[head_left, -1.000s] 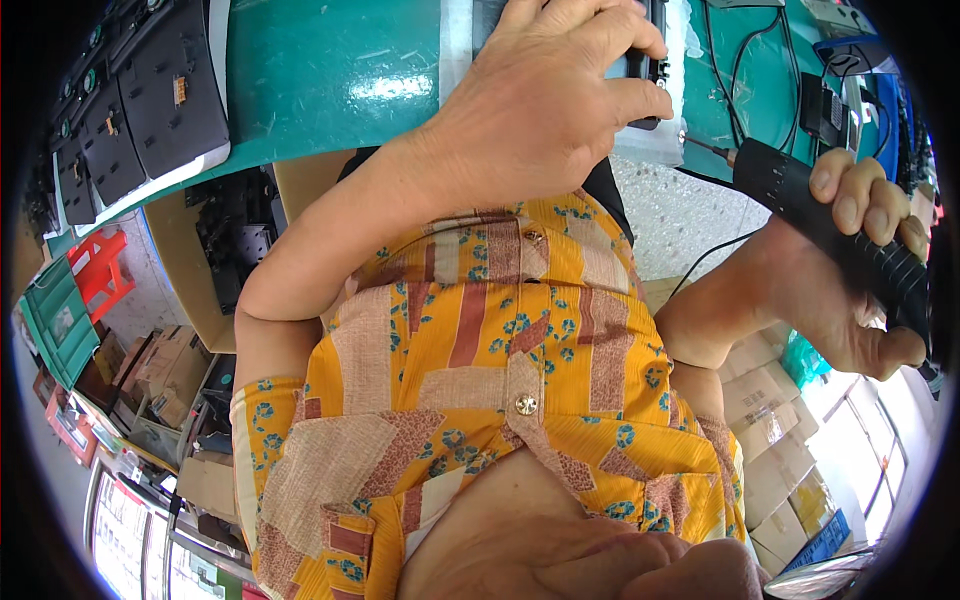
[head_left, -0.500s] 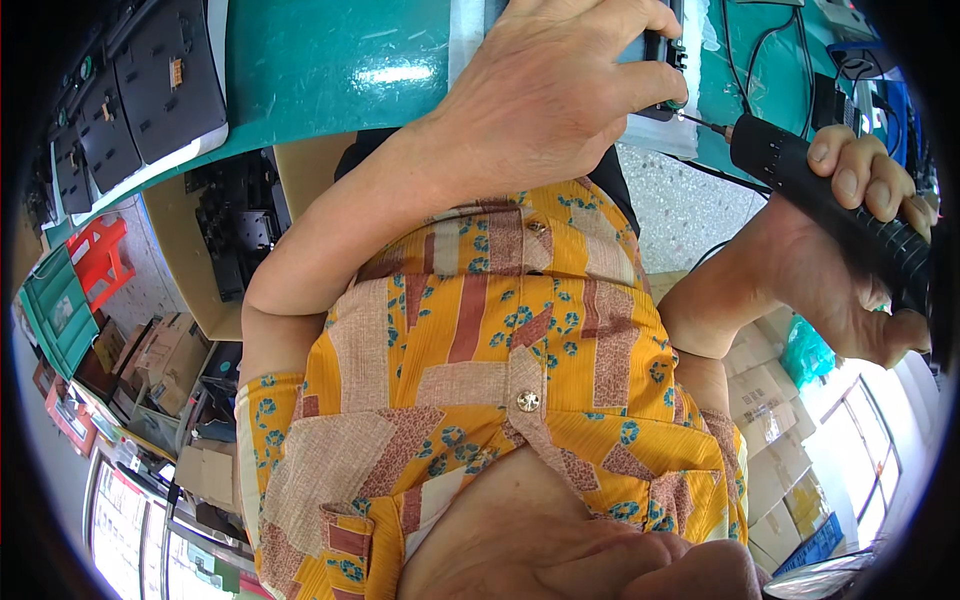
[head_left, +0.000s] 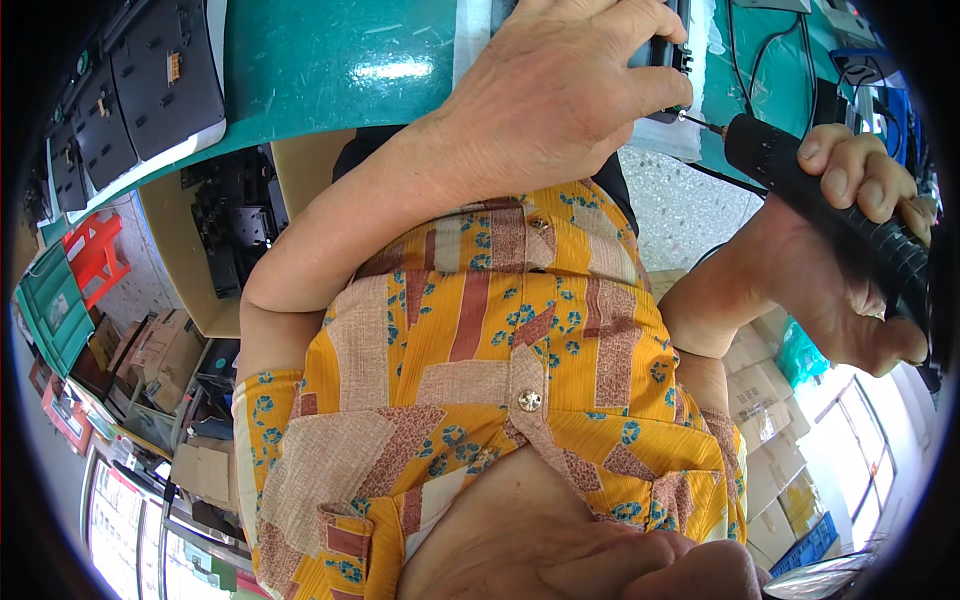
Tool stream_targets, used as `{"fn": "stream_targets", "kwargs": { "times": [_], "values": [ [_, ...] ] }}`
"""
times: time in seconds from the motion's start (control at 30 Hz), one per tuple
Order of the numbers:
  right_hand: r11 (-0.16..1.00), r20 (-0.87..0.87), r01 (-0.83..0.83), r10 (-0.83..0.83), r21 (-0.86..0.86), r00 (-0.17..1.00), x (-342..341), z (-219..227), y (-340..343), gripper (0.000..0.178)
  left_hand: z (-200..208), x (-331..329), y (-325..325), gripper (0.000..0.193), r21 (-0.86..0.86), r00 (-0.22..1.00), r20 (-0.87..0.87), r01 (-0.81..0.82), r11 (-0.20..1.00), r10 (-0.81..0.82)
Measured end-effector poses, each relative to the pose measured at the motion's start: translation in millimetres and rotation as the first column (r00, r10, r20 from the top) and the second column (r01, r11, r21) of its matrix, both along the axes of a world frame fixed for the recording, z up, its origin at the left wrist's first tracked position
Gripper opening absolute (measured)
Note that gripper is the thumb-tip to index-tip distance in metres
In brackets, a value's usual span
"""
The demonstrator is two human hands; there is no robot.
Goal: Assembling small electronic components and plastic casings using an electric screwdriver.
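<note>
My right hand [head_left: 845, 230] is wrapped round a black electric screwdriver [head_left: 768, 152] with a ridged grip. Its thin bit points left, with the tip and a small shiny bit of metal, maybe a screw, at the near right edge of a black plastic part [head_left: 682, 62]. Bent over that part is my left hand [head_left: 575, 85], with its thumb and fingers gripping the right side. Most of the part is hidden behind the hand and cut off by the upper edge of the view. A white sheet [head_left: 706, 75] lies under it on the green table.
Black flat panels [head_left: 165, 75] lie on the table [head_left: 330, 70] at the left. Black cables [head_left: 765, 45] run across the right side. Below the table's edge stands a cardboard box [head_left: 165, 235] of black parts, near a red plastic stool [head_left: 97, 258]. Stacked cartons [head_left: 757, 400] stand at the right.
The screwdriver and my right hand have shifted very slightly left. My left hand stays on the black part, almost unmoved.
</note>
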State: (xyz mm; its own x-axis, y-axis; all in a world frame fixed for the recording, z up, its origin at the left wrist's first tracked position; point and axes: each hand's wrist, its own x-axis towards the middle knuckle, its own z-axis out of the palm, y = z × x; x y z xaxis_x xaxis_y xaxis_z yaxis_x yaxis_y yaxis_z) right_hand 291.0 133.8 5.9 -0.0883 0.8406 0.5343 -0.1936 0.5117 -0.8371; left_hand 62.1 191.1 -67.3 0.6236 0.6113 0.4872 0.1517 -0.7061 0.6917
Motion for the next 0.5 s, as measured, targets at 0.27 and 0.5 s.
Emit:
{"fn": "stream_targets", "kwargs": {
  "times": [0.27, 0.5],
  "values": [
    [0.998, 0.187, -0.045, 0.050, -0.035, 0.981, -17.5, 12.5, -0.6, 0.082, -2.1, -1.0, -0.7, 0.027, 0.031, 0.998, 0.054, 0.008, 0.999, -0.010],
    [0.999, 0.174, -0.039, 0.038, 0.000, 0.984, -10.7, -4.2, -1.3, 0.082, -5.7, -3.9, -1.4, 0.028, 0.076, 0.998, 0.049, -0.036, 0.996, 0.032]
  ]
}}
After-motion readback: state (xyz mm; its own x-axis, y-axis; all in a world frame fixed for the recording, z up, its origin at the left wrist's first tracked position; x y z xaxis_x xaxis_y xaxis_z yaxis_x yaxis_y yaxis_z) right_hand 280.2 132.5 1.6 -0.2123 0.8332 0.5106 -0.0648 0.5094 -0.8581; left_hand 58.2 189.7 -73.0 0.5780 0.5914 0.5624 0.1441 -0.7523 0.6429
